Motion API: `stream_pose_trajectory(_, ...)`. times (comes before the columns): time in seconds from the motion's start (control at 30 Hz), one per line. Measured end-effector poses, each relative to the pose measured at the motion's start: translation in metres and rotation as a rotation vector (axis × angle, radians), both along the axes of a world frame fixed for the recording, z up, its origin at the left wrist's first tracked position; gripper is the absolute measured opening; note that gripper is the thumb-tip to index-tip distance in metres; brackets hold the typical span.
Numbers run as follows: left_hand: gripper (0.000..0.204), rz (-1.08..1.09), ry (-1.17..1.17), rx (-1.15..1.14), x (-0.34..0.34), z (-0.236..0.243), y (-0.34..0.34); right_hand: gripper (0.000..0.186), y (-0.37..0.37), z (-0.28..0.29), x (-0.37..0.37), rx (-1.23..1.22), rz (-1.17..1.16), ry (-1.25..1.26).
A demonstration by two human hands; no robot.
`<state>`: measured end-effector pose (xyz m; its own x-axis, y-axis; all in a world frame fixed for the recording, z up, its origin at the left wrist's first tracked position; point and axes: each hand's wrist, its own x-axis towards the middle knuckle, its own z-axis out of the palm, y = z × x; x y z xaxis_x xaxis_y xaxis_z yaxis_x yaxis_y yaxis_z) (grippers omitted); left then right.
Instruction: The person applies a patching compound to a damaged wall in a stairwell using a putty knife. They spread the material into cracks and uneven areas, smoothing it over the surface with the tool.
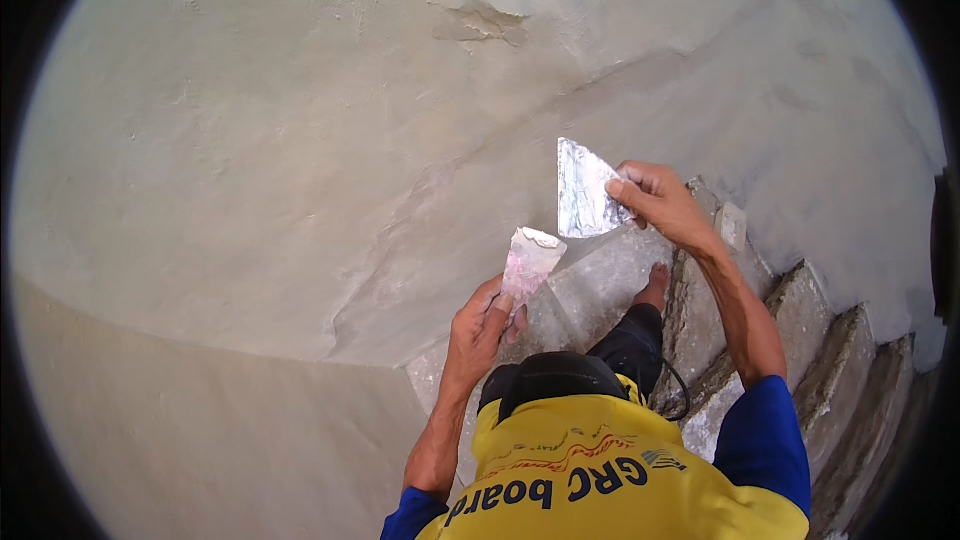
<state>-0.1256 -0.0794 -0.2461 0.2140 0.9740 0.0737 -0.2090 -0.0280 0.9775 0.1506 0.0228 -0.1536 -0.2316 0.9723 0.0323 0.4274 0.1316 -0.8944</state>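
My left hand is closed round the lower end of a small putty knife. Its blade points up, smeared pinkish, with a lump of whitish filler along the top edge. Higher and to the right, my right hand grips a wider putty knife, thumb across its face. That blade is bright metal streaked with white and flares toward its left edge. The two blades are close together but apart. Both handles are mostly hidden by my fingers.
A grey-beige plastered wall fills the left and top, with a rough chipped patch high up. Rough concrete steps run down the right side. My bare foot stands on a dusty landing.
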Motion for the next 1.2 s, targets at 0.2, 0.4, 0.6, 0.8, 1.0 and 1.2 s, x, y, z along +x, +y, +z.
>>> stream_pose_trajectory(0.2,0.034,0.158,0.180,0.090,0.003,-0.001,-0.008,0.015,-0.051,0.049,-0.002,0.896,0.128,-0.758)
stream_pose_trajectory(0.4,0.042,0.301,0.568,0.496,0.000,0.028,-0.002,0.014,-0.058,0.058,-0.030,1.279,-0.048,-1.012)
stream_pose_trajectory(0.6,0.045,0.331,0.611,0.512,-0.007,0.028,0.007,0.013,-0.003,0.120,-0.030,1.446,-0.229,-0.966)
stream_pose_trajectory(0.8,0.034,0.326,0.435,0.315,-0.006,-0.004,0.006,0.010,0.059,0.184,-0.032,1.355,0.071,-1.075)
stream_pose_trajectory(1.0,0.035,0.260,0.326,0.197,-0.004,-0.028,0.007,0.010,0.098,0.221,-0.043,1.391,0.207,-1.132)
stream_pose_trajectory(1.2,0.035,0.218,0.313,0.123,0.001,-0.035,0.013,0.016,0.057,0.265,-0.028,1.562,-0.048,-1.216)
